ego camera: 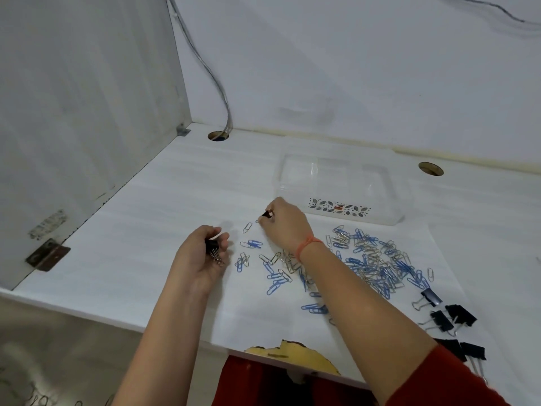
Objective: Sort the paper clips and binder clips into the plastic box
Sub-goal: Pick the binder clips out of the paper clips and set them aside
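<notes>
Several binder clips are being kept bunched in the left hand while another clip is being pinched on the desk by the right hand, likely for one drop into the plastic box just beyond.

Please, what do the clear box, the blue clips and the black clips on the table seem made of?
Clear rectangular box: glossy see-through plastic, probably; the table shows through. Blue paper clips: bent wire, apparently with a coloured coating. Black binder clips: likely painted sheet metal, with shiny bare wire handles.
</notes>
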The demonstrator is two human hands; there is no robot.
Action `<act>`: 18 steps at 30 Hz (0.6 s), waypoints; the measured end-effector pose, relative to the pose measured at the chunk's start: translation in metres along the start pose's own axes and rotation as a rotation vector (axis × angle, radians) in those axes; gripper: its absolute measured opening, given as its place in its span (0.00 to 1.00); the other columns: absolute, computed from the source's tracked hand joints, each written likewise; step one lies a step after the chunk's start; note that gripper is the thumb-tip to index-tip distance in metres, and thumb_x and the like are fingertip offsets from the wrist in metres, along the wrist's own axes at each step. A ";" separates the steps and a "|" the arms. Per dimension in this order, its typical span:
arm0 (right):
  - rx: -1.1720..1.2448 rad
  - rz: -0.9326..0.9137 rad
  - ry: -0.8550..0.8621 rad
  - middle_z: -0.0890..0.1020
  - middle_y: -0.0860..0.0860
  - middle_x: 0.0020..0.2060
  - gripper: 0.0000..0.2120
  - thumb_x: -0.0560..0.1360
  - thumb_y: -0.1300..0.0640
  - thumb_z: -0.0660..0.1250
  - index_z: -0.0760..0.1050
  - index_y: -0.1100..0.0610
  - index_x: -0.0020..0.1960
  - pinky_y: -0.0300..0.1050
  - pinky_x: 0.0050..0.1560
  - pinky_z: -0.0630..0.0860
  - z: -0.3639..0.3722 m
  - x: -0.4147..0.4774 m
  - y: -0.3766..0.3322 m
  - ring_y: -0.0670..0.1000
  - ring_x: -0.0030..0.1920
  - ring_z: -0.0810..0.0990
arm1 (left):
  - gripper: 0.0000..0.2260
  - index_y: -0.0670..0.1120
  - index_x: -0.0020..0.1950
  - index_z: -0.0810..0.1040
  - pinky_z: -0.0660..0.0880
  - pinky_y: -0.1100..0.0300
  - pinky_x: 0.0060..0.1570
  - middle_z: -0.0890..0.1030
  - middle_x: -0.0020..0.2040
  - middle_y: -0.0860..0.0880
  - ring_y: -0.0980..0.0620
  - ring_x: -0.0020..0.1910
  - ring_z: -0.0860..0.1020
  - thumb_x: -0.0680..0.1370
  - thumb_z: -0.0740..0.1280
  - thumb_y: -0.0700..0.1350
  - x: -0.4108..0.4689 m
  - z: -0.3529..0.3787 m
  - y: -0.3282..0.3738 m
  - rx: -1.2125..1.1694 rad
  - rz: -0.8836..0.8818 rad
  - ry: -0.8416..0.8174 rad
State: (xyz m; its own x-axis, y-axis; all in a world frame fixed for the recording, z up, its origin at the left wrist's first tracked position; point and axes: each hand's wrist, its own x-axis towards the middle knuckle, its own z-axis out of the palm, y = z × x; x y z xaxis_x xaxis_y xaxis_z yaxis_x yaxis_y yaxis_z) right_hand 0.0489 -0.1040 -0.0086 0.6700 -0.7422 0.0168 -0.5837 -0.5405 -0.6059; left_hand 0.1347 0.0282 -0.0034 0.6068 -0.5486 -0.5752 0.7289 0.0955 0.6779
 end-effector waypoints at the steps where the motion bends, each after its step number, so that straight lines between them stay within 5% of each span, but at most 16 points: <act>1: 0.131 0.045 0.006 0.79 0.52 0.45 0.13 0.77 0.53 0.62 0.72 0.60 0.57 0.43 0.45 0.70 -0.004 -0.001 -0.003 0.54 0.47 0.77 | 0.09 0.42 0.40 0.71 0.65 0.69 0.20 0.75 0.37 0.44 0.55 0.26 0.71 0.78 0.56 0.41 0.000 -0.001 0.001 -0.001 0.016 0.005; 3: 0.477 0.165 -0.099 0.73 0.48 0.36 0.06 0.76 0.53 0.62 0.72 0.56 0.49 0.45 0.41 0.74 -0.010 -0.004 -0.015 0.49 0.37 0.73 | 0.12 0.42 0.41 0.72 0.64 0.68 0.22 0.75 0.37 0.44 0.54 0.29 0.71 0.79 0.53 0.43 0.000 -0.004 0.005 -0.030 0.033 0.010; 5: 0.728 0.263 -0.327 0.68 0.49 0.32 0.04 0.76 0.55 0.62 0.70 0.54 0.44 0.37 0.27 0.70 -0.010 -0.006 -0.034 0.47 0.28 0.66 | 0.14 0.41 0.43 0.74 0.64 0.65 0.26 0.75 0.39 0.44 0.53 0.32 0.72 0.79 0.52 0.44 0.001 -0.010 0.010 -0.047 0.060 0.028; 8: 0.812 0.340 -0.525 0.69 0.49 0.30 0.06 0.75 0.58 0.62 0.71 0.55 0.39 0.33 0.22 0.64 0.009 -0.004 -0.066 0.46 0.25 0.62 | 0.16 0.42 0.42 0.76 0.65 0.61 0.33 0.75 0.39 0.45 0.51 0.35 0.73 0.78 0.51 0.45 0.004 -0.023 0.017 -0.033 0.148 0.112; 14: 0.350 0.149 -0.498 0.71 0.55 0.32 0.08 0.73 0.62 0.58 0.68 0.58 0.35 0.42 0.34 0.65 0.055 -0.001 -0.105 0.54 0.34 0.70 | 0.10 0.46 0.41 0.79 0.67 0.59 0.35 0.77 0.36 0.47 0.50 0.33 0.73 0.75 0.59 0.45 -0.004 -0.040 0.022 0.231 0.248 0.209; 18: 0.223 0.090 -0.516 0.78 0.62 0.58 0.16 0.76 0.65 0.54 0.74 0.67 0.60 0.51 0.60 0.73 0.046 -0.003 -0.113 0.61 0.60 0.75 | 0.12 0.43 0.47 0.80 0.70 0.58 0.36 0.80 0.39 0.45 0.48 0.37 0.77 0.74 0.61 0.48 -0.003 -0.040 0.021 0.321 0.201 0.195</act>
State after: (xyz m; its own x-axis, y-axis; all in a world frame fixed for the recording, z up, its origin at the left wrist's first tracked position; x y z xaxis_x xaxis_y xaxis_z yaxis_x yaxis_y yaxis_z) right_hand 0.1339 -0.0223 0.0228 0.7923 -0.4616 -0.3989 -0.5749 -0.3461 -0.7414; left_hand 0.1608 0.0653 -0.0063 0.7979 -0.3750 -0.4720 0.4730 -0.0960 0.8758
